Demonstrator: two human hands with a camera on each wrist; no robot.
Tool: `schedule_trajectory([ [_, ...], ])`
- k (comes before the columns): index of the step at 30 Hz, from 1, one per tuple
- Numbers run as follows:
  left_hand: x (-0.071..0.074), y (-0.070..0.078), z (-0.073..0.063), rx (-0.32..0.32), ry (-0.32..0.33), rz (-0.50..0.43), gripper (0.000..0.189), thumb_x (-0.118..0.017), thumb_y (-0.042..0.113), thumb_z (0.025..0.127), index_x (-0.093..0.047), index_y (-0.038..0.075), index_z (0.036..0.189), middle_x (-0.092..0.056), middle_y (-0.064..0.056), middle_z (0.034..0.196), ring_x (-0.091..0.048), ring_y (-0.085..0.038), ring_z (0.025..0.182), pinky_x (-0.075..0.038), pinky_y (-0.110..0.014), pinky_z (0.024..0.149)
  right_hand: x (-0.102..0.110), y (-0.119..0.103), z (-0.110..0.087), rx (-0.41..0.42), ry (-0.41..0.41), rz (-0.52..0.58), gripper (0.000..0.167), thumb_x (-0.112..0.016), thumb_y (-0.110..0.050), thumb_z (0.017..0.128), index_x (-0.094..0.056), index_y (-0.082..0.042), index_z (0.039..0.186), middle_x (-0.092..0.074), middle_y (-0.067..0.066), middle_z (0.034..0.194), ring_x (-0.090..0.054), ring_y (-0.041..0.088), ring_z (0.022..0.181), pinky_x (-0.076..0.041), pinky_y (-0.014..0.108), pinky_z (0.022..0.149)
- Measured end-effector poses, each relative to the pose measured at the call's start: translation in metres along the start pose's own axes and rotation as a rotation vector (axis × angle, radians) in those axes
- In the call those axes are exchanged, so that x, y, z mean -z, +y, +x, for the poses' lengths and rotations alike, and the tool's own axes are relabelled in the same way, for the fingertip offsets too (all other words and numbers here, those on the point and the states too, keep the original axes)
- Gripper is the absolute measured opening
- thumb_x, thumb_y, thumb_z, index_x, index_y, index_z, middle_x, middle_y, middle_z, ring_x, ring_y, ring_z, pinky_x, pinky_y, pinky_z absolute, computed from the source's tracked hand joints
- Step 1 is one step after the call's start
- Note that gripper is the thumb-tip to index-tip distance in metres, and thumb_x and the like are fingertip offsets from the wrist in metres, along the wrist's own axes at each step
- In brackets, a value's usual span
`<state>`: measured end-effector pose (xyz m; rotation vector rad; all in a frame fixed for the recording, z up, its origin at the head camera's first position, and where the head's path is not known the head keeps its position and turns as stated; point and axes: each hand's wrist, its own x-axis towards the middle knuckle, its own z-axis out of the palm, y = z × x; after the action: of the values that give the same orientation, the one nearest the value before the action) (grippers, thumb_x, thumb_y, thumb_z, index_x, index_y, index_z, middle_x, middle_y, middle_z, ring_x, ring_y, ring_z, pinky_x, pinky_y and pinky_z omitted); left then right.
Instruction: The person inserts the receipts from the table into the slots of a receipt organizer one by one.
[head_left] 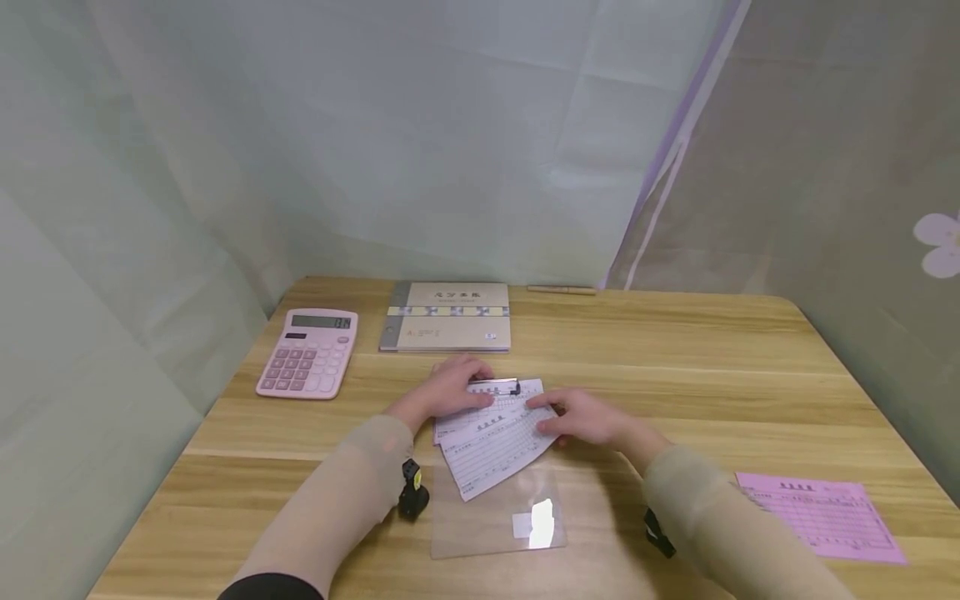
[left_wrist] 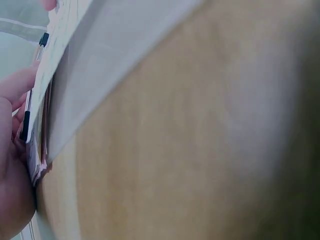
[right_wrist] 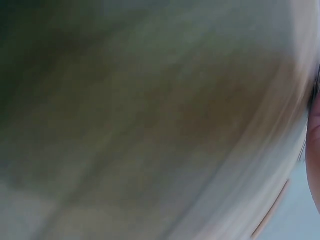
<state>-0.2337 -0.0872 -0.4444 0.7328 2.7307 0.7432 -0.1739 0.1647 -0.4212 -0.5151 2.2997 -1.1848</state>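
A clear clipboard (head_left: 472, 537) lies on the table with a metal clip (head_left: 516, 388) at its far end. White printed slips (head_left: 498, 457) lie over its upper part, fanned at an angle, with pinkish layers below. My left hand (head_left: 453, 388) holds the clipboard at its clip end, thumb on the slips and fingers beyond the clip. In the left wrist view, the slips (left_wrist: 59, 47) rise at a slant beside that hand (left_wrist: 15, 165). My right hand (head_left: 583, 417) pinches the top slip's right edge. The right wrist view is blurred, with only a fingertip (right_wrist: 314, 150) at its edge.
A pink calculator (head_left: 309, 354) stands at the left. Behind the hands lies a beige account book (head_left: 452, 317), with a slim pen (head_left: 561, 290) to its right. A pink printed slip (head_left: 825, 515) is on the wooden table (head_left: 675, 350) at the right front. Pale curtains (head_left: 450, 150) hang behind.
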Motion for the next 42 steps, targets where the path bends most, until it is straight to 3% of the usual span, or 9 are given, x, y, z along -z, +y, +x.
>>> schedule_trajectory([
  [6, -0.002, 0.001, 0.001, -0.012, 0.012, 0.011, 0.04, -0.068, 0.038, 0.082, -0.06, 0.02, 0.116, -0.053, 0.003, 0.114, -0.045, -0.018, 0.111, -0.03, -0.041, 0.093, -0.006, -0.001, 0.006, 0.009, 0.02, -0.045, 0.042, -0.064, -0.02, 0.088, -0.056, -0.008, 0.128, -0.057, 0.008, 0.11, -0.057, 0.017, 0.078, -0.049, 0.033, 0.065],
  [13, -0.005, 0.002, 0.002, 0.0, 0.029, 0.017, 0.039, -0.066, 0.038, 0.084, -0.059, 0.022, 0.119, -0.051, 0.005, 0.115, -0.043, -0.016, 0.111, -0.029, -0.039, 0.093, -0.008, 0.0, 0.009, 0.077, 0.124, -0.148, 0.035, -0.067, -0.012, 0.085, -0.059, -0.009, 0.12, -0.059, 0.007, 0.116, -0.053, 0.018, 0.1, -0.038, 0.04, 0.093],
  [20, -0.006, 0.004, 0.0, 0.02, 0.04, 0.019, 0.037, -0.065, 0.038, 0.084, -0.059, 0.023, 0.118, -0.052, 0.002, 0.121, -0.041, -0.02, 0.117, -0.027, -0.043, 0.096, -0.012, 0.002, 0.012, 0.068, 0.163, -0.18, 0.03, -0.069, -0.01, 0.083, -0.062, -0.011, 0.113, -0.06, 0.005, 0.112, -0.055, 0.017, 0.095, -0.042, 0.04, 0.089],
  [27, -0.008, 0.003, 0.0, 0.014, 0.079, 0.036, 0.036, -0.066, 0.038, 0.084, -0.06, 0.023, 0.116, -0.052, 0.003, 0.119, -0.043, -0.019, 0.115, -0.028, -0.041, 0.094, -0.016, 0.001, 0.013, 0.139, 0.208, -0.329, 0.032, -0.072, -0.011, 0.079, -0.065, -0.006, 0.11, -0.061, 0.009, 0.105, -0.055, 0.018, 0.09, -0.045, 0.037, 0.082],
  [35, -0.011, 0.002, 0.001, 0.002, 0.104, 0.051, 0.034, -0.067, 0.039, 0.082, -0.062, 0.023, 0.113, -0.053, 0.004, 0.116, -0.045, -0.019, 0.112, -0.029, -0.041, 0.093, -0.019, -0.003, 0.013, 0.08, 0.219, -0.422, 0.036, -0.074, -0.021, 0.079, -0.064, -0.009, 0.111, -0.061, 0.009, 0.103, -0.056, 0.018, 0.087, -0.046, 0.038, 0.081],
  [42, -0.011, 0.004, 0.002, 0.01, 0.094, 0.069, 0.035, -0.066, 0.039, 0.084, -0.061, 0.024, 0.115, -0.053, 0.004, 0.119, -0.044, -0.019, 0.114, -0.028, -0.041, 0.092, -0.019, -0.002, 0.012, 0.091, 0.227, -0.457, 0.041, -0.073, -0.029, 0.08, -0.062, -0.014, 0.117, -0.06, 0.01, 0.107, -0.056, 0.018, 0.088, -0.046, 0.038, 0.08],
])
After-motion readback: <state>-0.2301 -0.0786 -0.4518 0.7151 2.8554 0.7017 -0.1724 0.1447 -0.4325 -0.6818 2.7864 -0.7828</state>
